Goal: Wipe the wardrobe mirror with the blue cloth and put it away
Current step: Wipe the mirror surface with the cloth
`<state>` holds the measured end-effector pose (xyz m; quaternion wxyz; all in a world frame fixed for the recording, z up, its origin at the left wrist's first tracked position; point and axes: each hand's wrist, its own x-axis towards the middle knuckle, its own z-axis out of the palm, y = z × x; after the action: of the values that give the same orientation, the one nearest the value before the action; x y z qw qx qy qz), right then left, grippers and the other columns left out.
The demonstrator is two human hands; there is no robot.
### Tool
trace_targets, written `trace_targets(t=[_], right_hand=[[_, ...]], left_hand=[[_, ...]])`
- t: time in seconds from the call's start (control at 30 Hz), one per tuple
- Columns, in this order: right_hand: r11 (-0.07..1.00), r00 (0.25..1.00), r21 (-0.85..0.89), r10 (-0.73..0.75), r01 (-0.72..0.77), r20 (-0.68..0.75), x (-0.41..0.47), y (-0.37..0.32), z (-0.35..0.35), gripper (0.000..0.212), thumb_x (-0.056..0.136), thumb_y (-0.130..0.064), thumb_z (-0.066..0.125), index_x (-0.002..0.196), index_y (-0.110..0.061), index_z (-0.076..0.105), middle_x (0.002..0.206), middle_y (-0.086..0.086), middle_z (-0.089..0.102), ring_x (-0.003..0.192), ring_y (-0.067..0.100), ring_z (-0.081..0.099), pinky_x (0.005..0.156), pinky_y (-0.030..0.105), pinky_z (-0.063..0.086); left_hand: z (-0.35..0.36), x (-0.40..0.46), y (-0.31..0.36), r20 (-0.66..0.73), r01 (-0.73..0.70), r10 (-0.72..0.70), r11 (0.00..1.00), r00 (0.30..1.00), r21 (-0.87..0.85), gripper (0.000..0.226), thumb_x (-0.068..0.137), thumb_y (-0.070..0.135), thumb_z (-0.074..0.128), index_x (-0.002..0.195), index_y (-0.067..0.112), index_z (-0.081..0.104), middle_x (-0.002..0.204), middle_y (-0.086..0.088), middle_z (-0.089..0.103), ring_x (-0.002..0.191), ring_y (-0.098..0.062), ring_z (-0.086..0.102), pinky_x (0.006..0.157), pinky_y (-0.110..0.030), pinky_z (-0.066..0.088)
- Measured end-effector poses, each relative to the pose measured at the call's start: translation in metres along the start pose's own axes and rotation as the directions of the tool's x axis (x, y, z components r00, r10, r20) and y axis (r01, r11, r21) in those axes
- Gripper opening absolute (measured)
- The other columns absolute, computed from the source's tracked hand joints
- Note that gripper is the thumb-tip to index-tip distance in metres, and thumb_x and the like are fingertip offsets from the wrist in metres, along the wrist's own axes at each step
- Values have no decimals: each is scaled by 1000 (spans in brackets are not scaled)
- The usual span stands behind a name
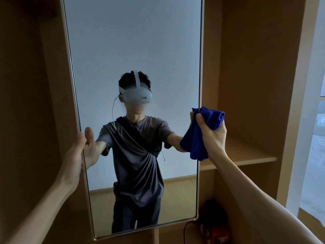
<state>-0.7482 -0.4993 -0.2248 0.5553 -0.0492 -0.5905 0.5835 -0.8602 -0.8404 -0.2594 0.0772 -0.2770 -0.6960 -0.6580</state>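
We steady the tall frameless wardrobe mirror (133, 50) with our left hand (77, 152) clasping its left edge, while our right hand (213, 136) fists the bunched blue cloth (198, 136) at its right edge, ready to wipe.

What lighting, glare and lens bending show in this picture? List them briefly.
Head view: dim indoor light, and the wardrobe sides look dark brown. The mirror reflects a pale wall evenly, with no glare spot. Daylight enters at the far right edge. The wide lens bows the mirror frame. The cloth in the right hand is sharp; the left hand grips the frame's shaded left edge.
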Motion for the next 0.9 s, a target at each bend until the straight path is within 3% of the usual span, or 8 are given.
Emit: trace_targets(t=[0.1,0.23,0.33,0.47,0.53,0.7,0.83,0.9], right_hand=[[1000,1000,3,2,-2,-2,40,-47,18,27,87,-36,80,100,-35,57,104,-5,69,93,12,69,85,31,57],[999,999,16,43,-43,-14,84,-104,41,23,89,-39,77,98,-36,56,100,-7,69,91,10,69,86,32,57],[997,997,9,73,-73,-5,110,-141,53,23,90,-41,76,99,-35,55,101,-7,69,91,8,69,84,28,56],[987,987,-3,158,-159,40,127,-172,61,25,92,-38,74,103,-33,52,102,-6,68,90,7,67,78,23,53],[978,975,-45,205,-202,81,125,-173,58,24,94,-34,72,107,-31,52,102,-5,68,91,8,67,78,24,53],[911,893,-125,411,-393,182,102,-155,34,26,94,-23,73,114,-28,56,106,-2,71,95,12,70,76,25,56],[849,814,-192,528,-493,243,65,-117,7,32,92,-7,74,118,-18,59,96,-10,78,90,7,74,70,19,58],[815,775,-236,577,-529,257,46,-97,-6,35,91,-3,74,121,-9,58,97,-9,79,90,8,74,71,20,57]], left_hand=[[-8,36,62,-18,-21,21,1000,1000,8,99,69,95,32,107,8,61,115,-12,65,110,-13,58,92,-26,38],[-17,77,140,-52,-81,80,997,995,-17,102,73,93,32,111,4,63,102,-36,64,104,-23,65,88,-29,41],[-23,109,191,-56,-44,41,997,998,-59,98,71,94,36,107,7,63,96,-31,63,101,-28,61,85,-30,39],[-27,126,221,-114,88,-96,993,989,-76,107,57,100,39,128,22,59,142,-11,53,131,-18,49,113,-42,33],[-25,123,222,-124,138,-144,989,982,-58,102,59,100,37,127,27,58,150,-4,44,137,-17,41,116,-46,27],[-20,119,218,-146,100,-100,995,984,-3,71,91,76,29,110,13,56,134,-9,54,131,-22,46,112,-43,30],[-13,120,212,-265,125,-127,992,956,-26,79,89,77,34,134,15,53,142,-7,52,133,-19,46,115,-43,30],[-8,117,215,-307,125,-137,990,942,-58,67,90,74,36,128,22,57,140,-3,53,131,-17,47,114,-41,31]])
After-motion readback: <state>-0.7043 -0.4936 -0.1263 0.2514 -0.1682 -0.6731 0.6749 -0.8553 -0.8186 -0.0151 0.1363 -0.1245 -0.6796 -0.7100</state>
